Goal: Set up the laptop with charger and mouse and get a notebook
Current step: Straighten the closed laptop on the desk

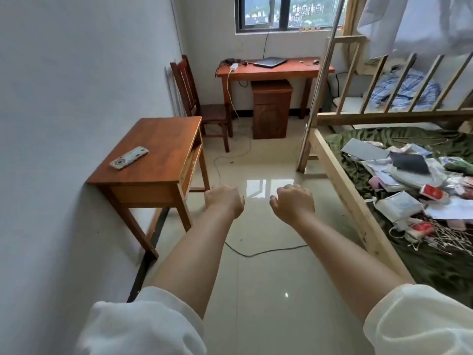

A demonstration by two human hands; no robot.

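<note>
Both hands, left (pixel 225 201) and right (pixel 293 202), loosely curled and holding nothing, the person faces the far bench (pixel 276 70) bearing the closed laptop (pixel 270 62), apparently yet to be approached and opened.

Both hands, left (pixel 225 201) and right (pixel 293 202), loosely curled, empty.

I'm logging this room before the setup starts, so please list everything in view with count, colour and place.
laptop: one, dark, closed, on far desk
far desk: one, reddish wood, under window
white adapter: one, on far desk's left end
mouse: one, dark, far desk's right end
cabinet: one, brown, under far desk
chair: one, dark wood, by left wall
small table: one, orange-brown, left wall
remote: one, white, on small table
bed frame: one, pale wood, right, strewn with papers
left hand: empty, fingers curled
right hand: empty, fingers curled
</note>
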